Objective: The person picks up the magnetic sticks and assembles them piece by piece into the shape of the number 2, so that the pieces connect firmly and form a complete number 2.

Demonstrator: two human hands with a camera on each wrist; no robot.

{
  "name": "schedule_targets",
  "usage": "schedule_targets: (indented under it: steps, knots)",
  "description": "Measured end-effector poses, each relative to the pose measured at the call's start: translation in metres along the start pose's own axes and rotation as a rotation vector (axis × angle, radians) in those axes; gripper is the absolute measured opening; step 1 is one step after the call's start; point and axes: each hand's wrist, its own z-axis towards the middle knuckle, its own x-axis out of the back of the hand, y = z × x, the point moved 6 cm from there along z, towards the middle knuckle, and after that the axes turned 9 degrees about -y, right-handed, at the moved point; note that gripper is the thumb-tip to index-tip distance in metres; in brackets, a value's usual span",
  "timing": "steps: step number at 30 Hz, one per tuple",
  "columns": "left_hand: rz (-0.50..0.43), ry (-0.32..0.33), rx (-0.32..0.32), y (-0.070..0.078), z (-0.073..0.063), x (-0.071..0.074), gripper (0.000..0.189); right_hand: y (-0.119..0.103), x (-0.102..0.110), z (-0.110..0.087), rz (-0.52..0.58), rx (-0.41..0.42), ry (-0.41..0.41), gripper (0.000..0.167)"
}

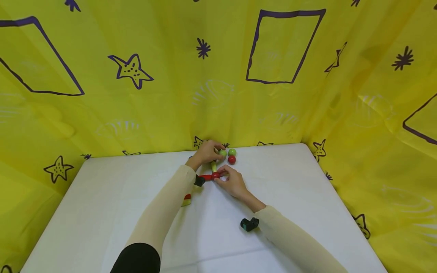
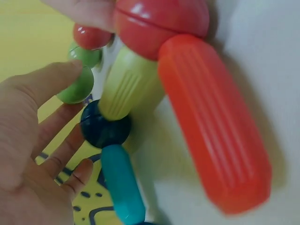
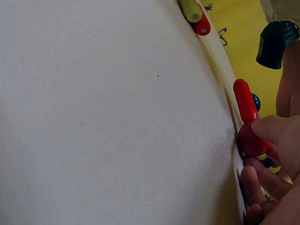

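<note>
Head view has both hands near the far edge of a white table (image 1: 273, 189), with a yellow cloth (image 1: 170, 113) hung behind it at 12 o'clock. The right hand (image 1: 235, 184), at about 4 o'clock of a red ball (image 1: 216, 175), pinches that ball between thumb and finger, its grip narrowed to the ball's width. From the ball a red stick (image 1: 206, 177) points to 9 o'clock and a yellow-green stick (image 1: 213, 167) to 12 o'clock. The left hand (image 1: 206, 152), toward 11 o'clock of the red ball, has its thumb and a finger on either side of a green ball (image 1: 223, 153), the grip only as wide as that ball. A second green ball (image 1: 232, 152) sits just beside it at 3 o'clock, and a loose red ball (image 1: 231, 159) at about 4 o'clock. Left wrist view shows the remaining fingers of the left hand spread apart; there the yellow-green stick reaches a dark blue ball (image 2: 106, 123), from which a teal stick (image 2: 123, 183) runs between 5 and 6 o'clock. Right wrist view shows the thumb pressed on the red ball, with the red stick rising toward 12 o'clock; at about 11 o'clock of these, well apart, a spare yellow-green stick (image 3: 190, 10) and a spare red stick (image 3: 202, 23) lie side by side.
</note>
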Motion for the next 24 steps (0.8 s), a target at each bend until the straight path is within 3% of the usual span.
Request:
schedule_targets:
  steps: [6,11,24]
  knots:
    - [-0.024,0.035,-0.04,-0.001,-0.012,0.016,0.031,0.0,-0.002,0.002,-0.006,0.004,0.0,0.022]
    - [-0.005,0.055,-0.039,-0.005,-0.027,0.028,0.031,-0.002,-0.002,0.001,-0.01,0.004,-0.01,0.023]
    - [0.072,0.061,-0.078,-0.02,-0.084,0.052,0.031,0.0,-0.002,0.002,-0.009,-0.021,-0.022,0.023]
